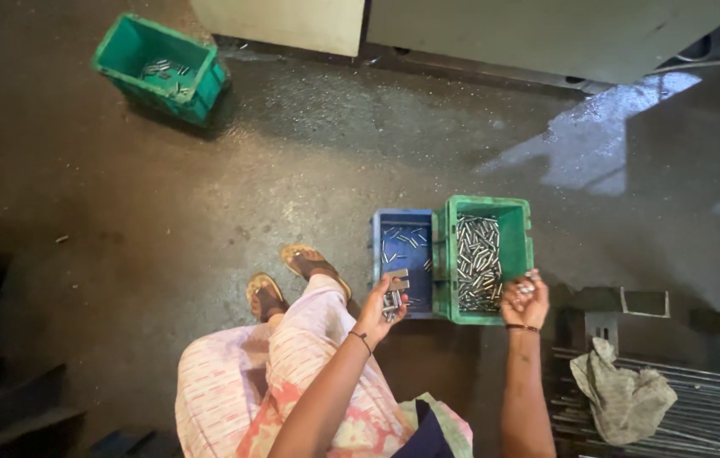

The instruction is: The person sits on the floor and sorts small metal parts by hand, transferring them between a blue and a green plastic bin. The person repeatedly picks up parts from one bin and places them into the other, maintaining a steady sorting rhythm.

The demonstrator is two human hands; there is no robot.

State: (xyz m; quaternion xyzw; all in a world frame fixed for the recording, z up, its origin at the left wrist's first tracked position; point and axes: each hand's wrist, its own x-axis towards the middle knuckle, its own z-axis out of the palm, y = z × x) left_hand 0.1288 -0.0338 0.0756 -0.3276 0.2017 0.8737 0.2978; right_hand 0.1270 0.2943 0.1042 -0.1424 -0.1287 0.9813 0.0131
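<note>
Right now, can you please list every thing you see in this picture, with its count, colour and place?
green crate: one, green, on the floor in front of the right hand, full of small metal pins
blue crate: one, blue, touching the green crate's left side, a few pins inside
far green crate: one, green, top left on the floor, a few pins inside
metal gauge: one, grey, held in the left hand
rag: one, grey-green, lying on metal rods at bottom right
sandals: two, brown, on the person's feet
left hand: fingers closed on the metal gauge
right hand: holds several pins
</note>
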